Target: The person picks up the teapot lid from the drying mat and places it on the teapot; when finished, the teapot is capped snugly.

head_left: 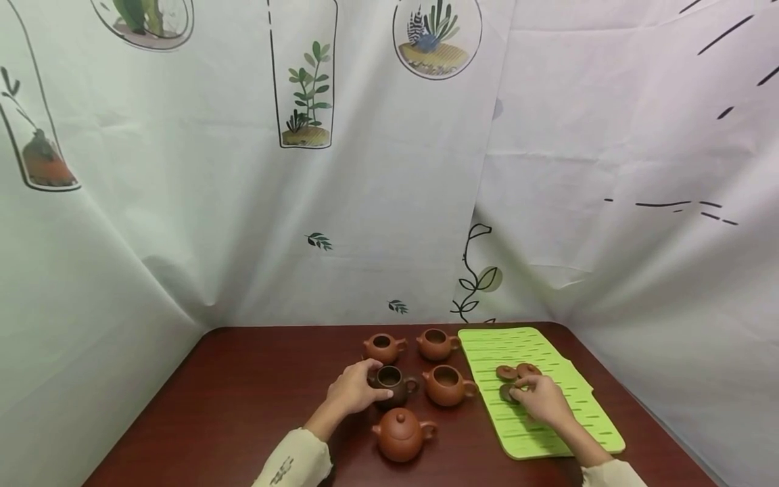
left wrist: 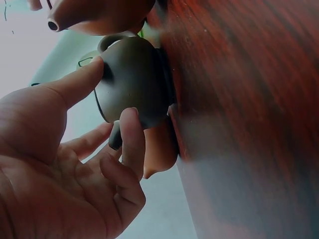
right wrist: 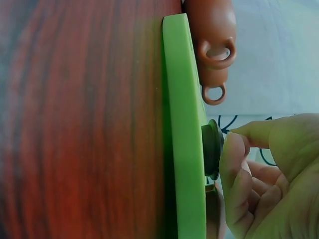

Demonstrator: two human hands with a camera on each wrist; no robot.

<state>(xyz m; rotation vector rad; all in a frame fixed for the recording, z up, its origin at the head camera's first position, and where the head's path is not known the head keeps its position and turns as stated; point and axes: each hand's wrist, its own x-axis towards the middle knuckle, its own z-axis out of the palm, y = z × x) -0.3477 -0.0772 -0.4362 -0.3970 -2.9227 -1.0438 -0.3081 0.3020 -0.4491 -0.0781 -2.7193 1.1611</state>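
Observation:
My left hand [head_left: 358,387] grips a dark brown clay teapot [head_left: 395,391], its mouth uncovered and its handle pointing right. In the left wrist view the thumb presses the teapot's side [left wrist: 132,79] while fingers curl near its spout [left wrist: 115,136]. Over on the green slatted mat, my right hand [head_left: 544,400] pinches a dark teapot lid [head_left: 506,392] at its top. The right wrist view has that lid [right wrist: 213,149] close against the mat's surface, with thumb and forefinger meeting at its knob. Two reddish-brown lids [head_left: 506,373] lie just beyond it.
Three uncovered reddish-brown teapots [head_left: 446,387] stand behind and right of the dark one. A lidded teapot [head_left: 400,438] is nearest me. The green mat [head_left: 529,443] lies along the right of the dark red wooden table [head_left: 243,406]. A printed curtain [head_left: 377,203] hangs behind.

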